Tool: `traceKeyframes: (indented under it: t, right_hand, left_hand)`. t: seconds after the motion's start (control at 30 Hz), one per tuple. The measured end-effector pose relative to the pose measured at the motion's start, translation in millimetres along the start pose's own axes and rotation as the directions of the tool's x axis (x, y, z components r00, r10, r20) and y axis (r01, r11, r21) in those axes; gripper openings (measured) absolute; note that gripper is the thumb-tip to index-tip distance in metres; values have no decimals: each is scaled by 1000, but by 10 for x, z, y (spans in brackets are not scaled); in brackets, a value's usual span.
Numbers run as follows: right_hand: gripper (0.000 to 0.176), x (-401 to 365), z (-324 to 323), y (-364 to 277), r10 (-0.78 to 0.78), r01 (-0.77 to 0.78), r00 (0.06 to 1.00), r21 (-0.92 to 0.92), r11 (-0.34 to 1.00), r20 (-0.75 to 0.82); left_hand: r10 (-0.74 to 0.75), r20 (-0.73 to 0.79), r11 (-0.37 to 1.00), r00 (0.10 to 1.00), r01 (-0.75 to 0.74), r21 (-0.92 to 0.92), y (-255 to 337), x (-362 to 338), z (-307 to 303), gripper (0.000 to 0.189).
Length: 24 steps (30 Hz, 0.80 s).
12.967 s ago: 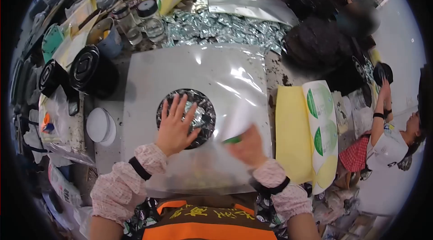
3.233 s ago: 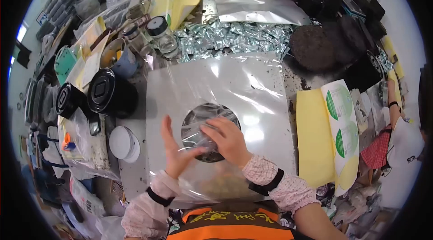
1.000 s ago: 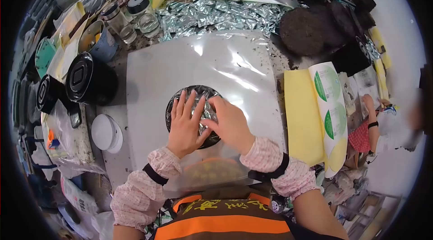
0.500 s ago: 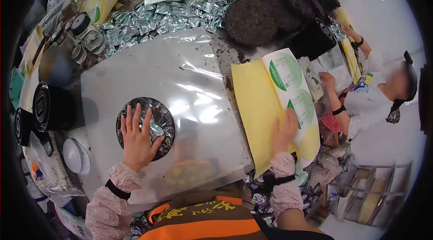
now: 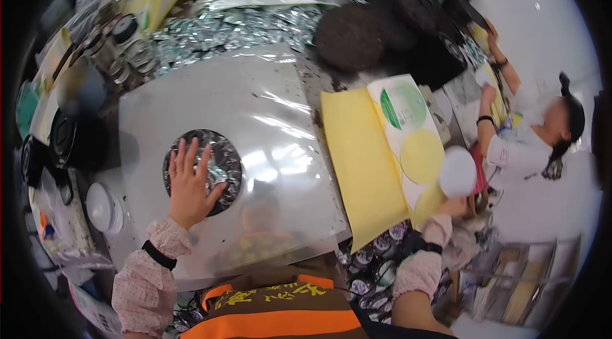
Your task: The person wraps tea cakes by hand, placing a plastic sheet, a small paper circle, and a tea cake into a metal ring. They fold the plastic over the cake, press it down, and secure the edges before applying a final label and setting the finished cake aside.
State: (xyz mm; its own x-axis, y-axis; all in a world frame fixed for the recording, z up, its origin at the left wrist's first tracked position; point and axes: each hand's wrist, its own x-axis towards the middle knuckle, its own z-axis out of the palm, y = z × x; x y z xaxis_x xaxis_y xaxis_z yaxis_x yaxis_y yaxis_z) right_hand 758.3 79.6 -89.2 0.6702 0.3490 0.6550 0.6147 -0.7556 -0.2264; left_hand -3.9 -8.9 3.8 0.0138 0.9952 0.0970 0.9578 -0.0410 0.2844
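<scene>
My left hand (image 5: 190,189) rests flat with fingers spread on a round black piece (image 5: 222,149) with crumpled shiny foil in it. That piece sits on a large grey glossy sheet (image 5: 280,147). At the right, my right hand (image 5: 455,207) is closed on the lower edge of a round label (image 5: 457,172), white on the side facing me. Beside it lies a yellow-backed label sheet (image 5: 363,160), partly folded over. One green-and-white round label (image 5: 403,104) remains on its white face, above a bare yellow circle (image 5: 421,156).
Silver foil packets (image 5: 236,36) are heaped behind the grey sheet, with dark round cakes (image 5: 349,36) to their right. Glass jars (image 5: 136,52) and a black canister (image 5: 80,138) stand at left. A co-worker (image 5: 519,132) is at the right. Round-topped packs (image 5: 376,259) lie below the table edge.
My right hand has moved right and down from the label sheet with a round label in it, exposing a yellow circle. My left hand stays on the round black piece. The co-worker's arms shifted.
</scene>
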Motion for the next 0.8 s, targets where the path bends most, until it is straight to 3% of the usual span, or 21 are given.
traceKeyframes:
  t: [0.03, 0.1, 0.17, 0.2, 0.23, 0.27, 0.3, 0.37, 0.4, 0.43, 0.5, 0.6, 0.67, 0.7, 0.73, 0.77, 0.8]
  right_hand:
    - [29, -42, -297, -244, 99, -104, 995, 277, 955, 32]
    - [31, -156, -1067, -878, 294, -260, 951, 762, 594, 96]
    - [38, -884, -1323, -1708, -17, -261, 958, 894, 365, 287]
    - [46, -1348, -1319, -1981, -309, -249, 880, 905, 346, 360]
    - [29, -2060, -1375, -2432, -362, -283, 873, 943, 173, 328]
    - [24, -2543, -1795, -2816, -612, -240, 743, 961, 135, 271]
    - [21, -2886, -2262, -3070, -833, -127, 547, 992, 17, 84]
    - [20, -3311, -2887, -3370, -946, -75, 203, 960, -271, -251]
    - [21, -3439, -3065, -3467, -936, -77, 134, 938, -338, -326]
    - [22, -3480, -3229, -3519, -942, -33, -9, 941, -336, -337]
    - [30, -3410, -3358, -3520, -954, 65, -149, 960, -274, -262]
    - [44, -3278, -3382, -3686, -983, -7, -114, 989, -145, -145]
    - [58, -3421, -3473, -3928, -998, -420, -67, 907, 22, -7]
    - [66, -3468, -3496, -4083, -997, -599, -55, 797, 77, 55]
    - [76, -3568, -3396, -4155, -988, -569, -146, 813, 126, 51]
    - [76, -3662, -3318, -4148, -995, -492, -101, 870, 29, -24]
    - [76, -3760, -3257, -4114, -992, -406, -63, 911, -71, -105]
  left_hand:
    - [-12, 6, 1000, 1000, 12, 13, 14, 3, -19, 83]
    - [-30, 24, 999, 999, 31, -35, 29, 16, -74, 82]
    - [-35, -20, 997, 999, 33, -76, 13, -5, -32, 81]
    - [-16, -39, 999, 999, 14, -39, 4, -12, -11, 81]
    - [-12, -28, 1000, 1000, 12, -14, -1, -16, -8, 81]
    - [-16, -19, 1000, 1000, 16, -1, 1, -17, -17, 79]
    - [-16, -13, 1000, 1000, 16, 13, 3, -13, -26, 76]
    - [11, -36, 998, 999, -9, 59, -3, -15, -48, 64]
    - [95, -49, 995, 994, -96, -20, -130, -74, 134, 59]
    - [176, -65, 978, 982, -182, -103, -248, -149, 341, 54]
    - [112, -85, 958, 990, -130, -256, -256, -267, 398, 50]
    - [35, -116, 898, 993, -82, -432, -208, -140, 314, 48]
    - [7, 68, 838, 998, 32, -545, -254, -196, 366, 59]
    - [60, 49, 898, 997, -32, -438, -255, -186, 386, 63]
    - [114, 32, 942, 993, -98, -320, -248, -176, 396, 67]
    - [171, 23, 968, 985, -163, -193, -270, -148, 359, 71]
    - [106, -63, 918, 992, -122, -378, -323, -128, 275, 72]
